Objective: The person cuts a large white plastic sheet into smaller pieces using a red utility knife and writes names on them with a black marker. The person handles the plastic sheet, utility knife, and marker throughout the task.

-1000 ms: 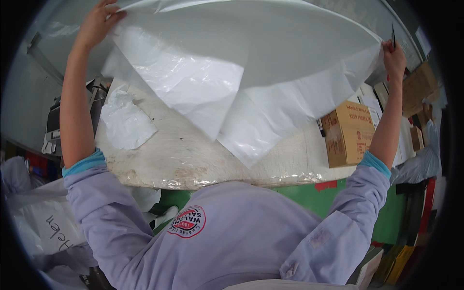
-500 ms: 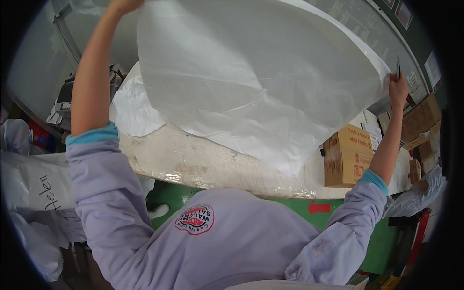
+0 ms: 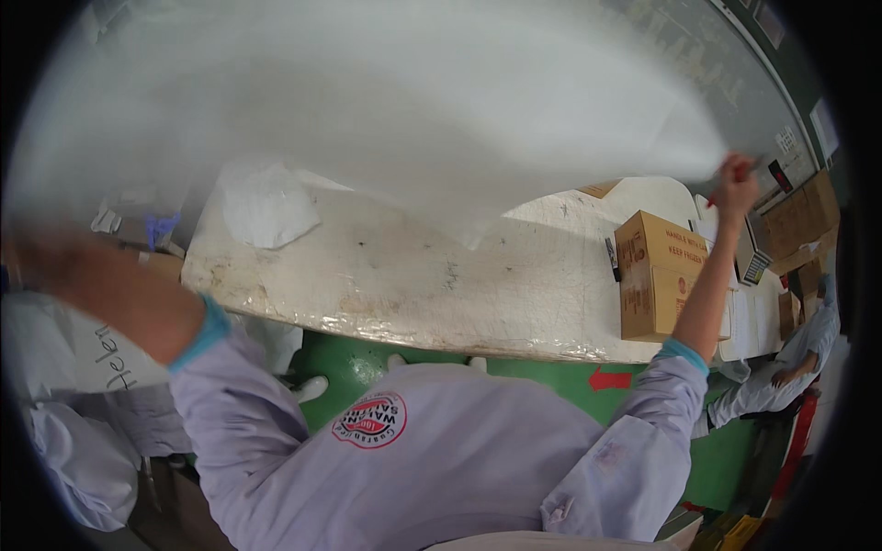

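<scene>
A large translucent white plastic sheet (image 3: 395, 110), blurred by motion, spreads in the air over the far part of the table (image 3: 386, 285). Its right corner is in my right hand (image 3: 736, 191), whose fingers are closed on it. A slim dark and red pen-like thing also sticks out of that hand. My left hand (image 3: 32, 262) is out at the far left, low and smeared, with the sheet's left side stretching toward it; its fingers cannot be made out. A crumpled white plastic bag (image 3: 266, 207) lies on the table's left part, below the sheet.
A brown cardboard box (image 3: 657, 280) stands on the table's right, beside a scale (image 3: 755, 262). More cardboard boxes (image 3: 804, 220) are stacked beyond. Another person (image 3: 790, 367) is at the right edge. White wrapped bundles (image 3: 78, 358) lie at my left. The floor (image 3: 551, 390) is green.
My left hand has swung down and outward to the far left, and the sheet has spread leftward and lifted, uncovering more table. My right hand has dropped slightly and moved a little left.
</scene>
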{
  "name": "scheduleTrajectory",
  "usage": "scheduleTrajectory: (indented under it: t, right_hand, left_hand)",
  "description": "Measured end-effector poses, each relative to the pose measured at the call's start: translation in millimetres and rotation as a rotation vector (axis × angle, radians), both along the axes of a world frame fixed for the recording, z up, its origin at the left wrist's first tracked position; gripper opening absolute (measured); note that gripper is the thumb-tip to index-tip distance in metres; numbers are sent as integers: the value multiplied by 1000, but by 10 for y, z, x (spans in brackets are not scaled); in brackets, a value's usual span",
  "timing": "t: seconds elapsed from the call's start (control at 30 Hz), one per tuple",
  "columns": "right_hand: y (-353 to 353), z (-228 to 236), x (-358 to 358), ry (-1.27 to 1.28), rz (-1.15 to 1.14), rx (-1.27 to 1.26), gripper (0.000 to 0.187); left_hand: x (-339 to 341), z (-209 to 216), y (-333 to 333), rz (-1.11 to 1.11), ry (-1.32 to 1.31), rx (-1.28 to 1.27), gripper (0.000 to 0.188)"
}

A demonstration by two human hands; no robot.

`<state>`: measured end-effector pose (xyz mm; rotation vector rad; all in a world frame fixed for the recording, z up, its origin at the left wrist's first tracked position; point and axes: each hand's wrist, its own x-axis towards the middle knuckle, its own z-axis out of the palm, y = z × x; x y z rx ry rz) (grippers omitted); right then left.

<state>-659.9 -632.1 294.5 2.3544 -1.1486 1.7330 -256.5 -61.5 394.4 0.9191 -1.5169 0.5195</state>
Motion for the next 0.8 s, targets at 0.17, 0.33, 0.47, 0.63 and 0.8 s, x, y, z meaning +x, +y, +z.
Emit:
scheduleTrajectory:
  t: [0.17, 0.33, 0.47, 0.63, 0.8]
  right_hand:
    - [252, -1305, 310, 235, 175, 132, 14]
    - [153, -1948, 249, 504, 46, 66, 12]
    - [701, -2223, 726, 329, 192, 252, 17]
    - [2094, -3064, 1218, 532, 619, 702, 18]
    - [2686, -3617, 952, 791, 695, 651, 37]
  left_hand:
    - [-591, -1677, -28, -610, 154, 1152, 24]
    - [-1429, -3156, -378, -30, 907, 1396, 17]
    - [-2163, -3916, -1007, 19, 746, 1324, 15]
    - [-2353, -4089, -1277, -57, 578, 1222, 29]
    - [-1356, -4853, -774, 1085, 652, 1037, 55]
